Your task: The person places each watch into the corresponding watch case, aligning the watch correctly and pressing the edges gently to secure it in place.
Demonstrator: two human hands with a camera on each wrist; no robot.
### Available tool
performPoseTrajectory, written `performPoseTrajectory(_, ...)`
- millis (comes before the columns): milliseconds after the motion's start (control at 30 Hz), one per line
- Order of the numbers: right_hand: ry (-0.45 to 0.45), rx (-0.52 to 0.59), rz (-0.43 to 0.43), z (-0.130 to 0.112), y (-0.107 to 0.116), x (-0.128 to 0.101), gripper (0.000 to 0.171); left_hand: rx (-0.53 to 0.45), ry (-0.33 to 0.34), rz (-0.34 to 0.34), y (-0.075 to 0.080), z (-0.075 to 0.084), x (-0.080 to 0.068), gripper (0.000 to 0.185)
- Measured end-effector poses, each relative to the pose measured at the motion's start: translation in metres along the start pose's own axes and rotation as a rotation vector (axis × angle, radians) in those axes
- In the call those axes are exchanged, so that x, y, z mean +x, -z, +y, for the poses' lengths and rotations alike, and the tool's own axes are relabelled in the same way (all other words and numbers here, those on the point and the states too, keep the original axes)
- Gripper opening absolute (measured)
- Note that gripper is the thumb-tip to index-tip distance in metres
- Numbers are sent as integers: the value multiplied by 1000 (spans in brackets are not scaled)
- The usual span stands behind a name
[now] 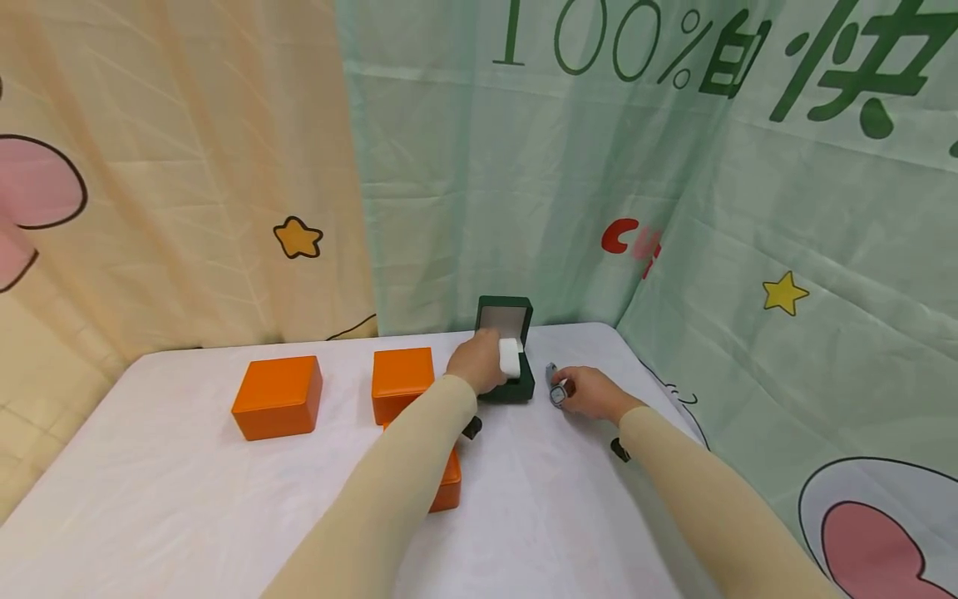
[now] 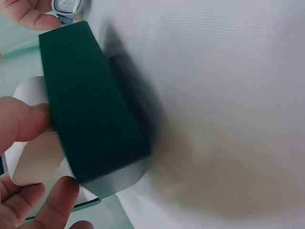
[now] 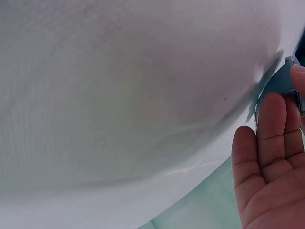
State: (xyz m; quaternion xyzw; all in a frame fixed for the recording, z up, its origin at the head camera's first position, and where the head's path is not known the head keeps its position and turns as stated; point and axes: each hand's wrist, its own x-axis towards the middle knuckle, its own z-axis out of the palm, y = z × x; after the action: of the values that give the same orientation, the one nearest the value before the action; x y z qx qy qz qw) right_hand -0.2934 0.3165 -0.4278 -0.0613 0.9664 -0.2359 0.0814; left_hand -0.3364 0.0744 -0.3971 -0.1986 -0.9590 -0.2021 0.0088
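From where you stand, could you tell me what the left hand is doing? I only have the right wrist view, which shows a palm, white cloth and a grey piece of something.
Observer: The left hand is holding a white cushion at the open green box.
Operator: Thank you. What is the grey piece by my fingers?
Observer: It is a watch, held by the right hand just to the right of the box.
Operator: Is anything else on the table?
Observer: Yes, three closed orange boxes; the leftmost one stands apart from the hands.
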Motion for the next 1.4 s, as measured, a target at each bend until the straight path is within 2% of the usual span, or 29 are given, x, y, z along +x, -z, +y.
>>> performPoseTrajectory(200, -12, 65, 24, 0, -1, -1, 41, -60, 25, -2, 7, -2, -3, 68)
performPoseTrajectory(367, 21, 78, 55, -2, 0, -2, 41, -101, 38, -1, 13, -6, -9, 69)
performPoseTrajectory(533, 56, 112, 76, -7, 3, -5, 42, -122, 36, 6, 27, -9, -19, 70)
performPoseTrajectory(767, 63, 260, 117, -16, 14, -12, 45, -182, 18, -23, 50, -12, -31, 71)
performPoseTrajectory(933, 98, 394, 153, -25, 24, -17, 44, -239, -17, -25, 70, -20, -38, 72)
performPoseTrajectory(1133, 179, 448, 186, -50, 29, -23, 45, -307, -93, -21, 91, -38, -53, 68)
performPoseTrajectory(1400, 255, 515, 179, -98, 23, -29, 45, -404, -145, -42, 103, -58, -79, 67)
